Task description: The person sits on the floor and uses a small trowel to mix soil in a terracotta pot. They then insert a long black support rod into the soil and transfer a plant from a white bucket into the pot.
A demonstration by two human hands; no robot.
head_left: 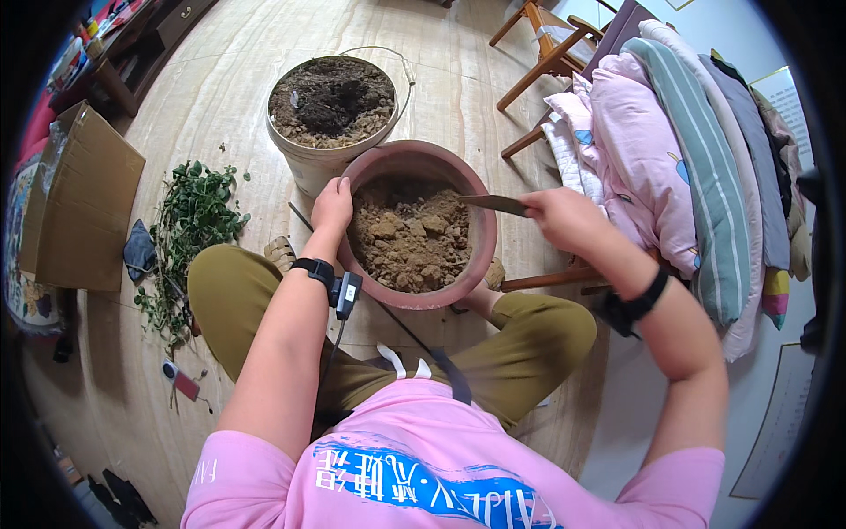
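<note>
A round reddish-brown plant pot (483, 256) stands on the floor between my legs, partly filled with lumpy brown soil (414, 236). My left hand (333, 206) grips its rim at the upper left. Over the pot's right side, my right hand (564, 219) is closed on the handle end of a trowel-like tool with a flat, pointed brown blade (495, 204). The blade points left, its tip above the soil near the right inner wall. The grip hides the handle, so the tool's exact kind is unclear.
Beyond the pot stands a white bucket (308, 163) of dark soil with a wire handle. Leafy green cuttings (198, 216) lie left, near a cardboard box (88, 198) and a small red-and-white device (183, 381). Piled bedding (643, 150) and a wooden chair (551, 57) stand right.
</note>
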